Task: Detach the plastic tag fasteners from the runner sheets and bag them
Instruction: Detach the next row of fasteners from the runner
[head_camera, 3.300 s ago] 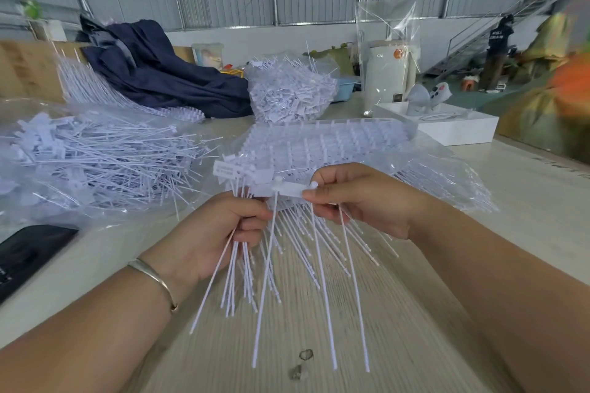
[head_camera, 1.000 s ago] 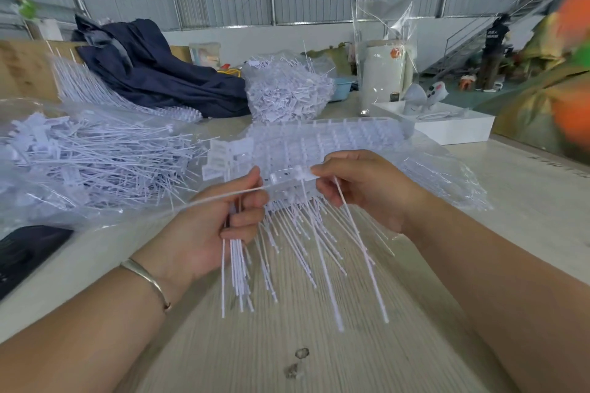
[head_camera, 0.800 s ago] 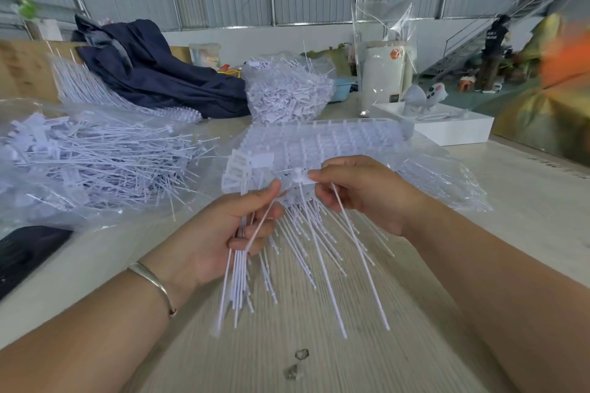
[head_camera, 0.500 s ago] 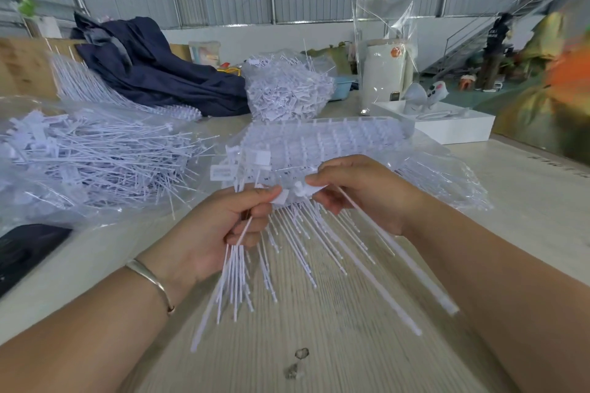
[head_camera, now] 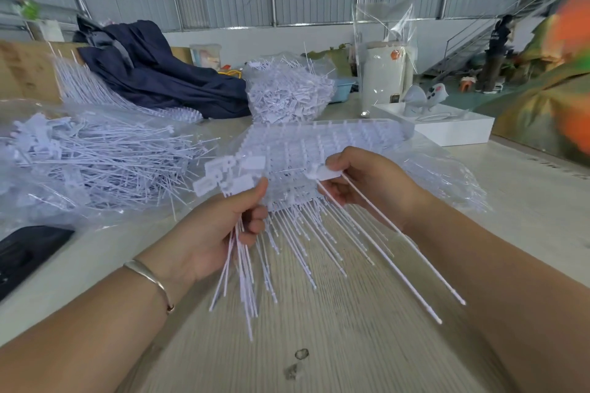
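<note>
My left hand (head_camera: 220, 226) grips a bundle of detached white tag fasteners (head_camera: 238, 271), their flat heads fanned above my thumb and their thin tails hanging down. My right hand (head_camera: 370, 182) pinches the flat head of two fasteners (head_camera: 392, 236) whose long tails slant down to the right. Behind both hands lies the stack of white runner sheets (head_camera: 319, 143) in clear plastic, its rows of tails pointing toward me. A clear bag of loose detached fasteners (head_camera: 89, 159) lies at the left.
A black phone (head_camera: 28, 252) lies at the left table edge. At the back are a bag of small white pieces (head_camera: 287, 92), a dark blue garment (head_camera: 153, 73), a white tray (head_camera: 453, 128) and a white canister (head_camera: 386, 73). A person (head_camera: 495, 54) stands far right.
My right hand has pulled fasteners free of the sheet and drawn them to the right, tails now slanting right. My left hand keeps its bundle, which has grown since the earliest frame.
</note>
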Demonstrator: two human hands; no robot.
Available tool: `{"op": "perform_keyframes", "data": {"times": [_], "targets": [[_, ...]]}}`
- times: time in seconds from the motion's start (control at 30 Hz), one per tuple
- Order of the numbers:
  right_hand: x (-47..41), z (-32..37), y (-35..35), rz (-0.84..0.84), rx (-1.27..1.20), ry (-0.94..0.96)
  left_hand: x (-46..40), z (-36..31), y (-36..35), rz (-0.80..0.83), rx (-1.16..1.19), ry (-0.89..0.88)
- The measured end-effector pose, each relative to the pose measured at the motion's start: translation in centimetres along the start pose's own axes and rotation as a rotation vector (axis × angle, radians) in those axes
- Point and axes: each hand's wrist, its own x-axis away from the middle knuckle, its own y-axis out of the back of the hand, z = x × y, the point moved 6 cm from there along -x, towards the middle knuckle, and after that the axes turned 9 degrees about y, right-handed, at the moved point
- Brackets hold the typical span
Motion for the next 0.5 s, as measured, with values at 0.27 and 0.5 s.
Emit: {"op": "perform_keyframes", "data": {"times": [0.27, 0.5], "targets": [[-0.1, -0.4, -0.9, 0.010, 0.282, -0.064, 0.6, 0.2, -1.2, 0.110, -0.031, 0.040], [0.4, -0.2, -1.2, 0.065, 0.390, -0.084, 1.1, -0.1, -1.6, 0.143, -0.133, -0.018]]}}
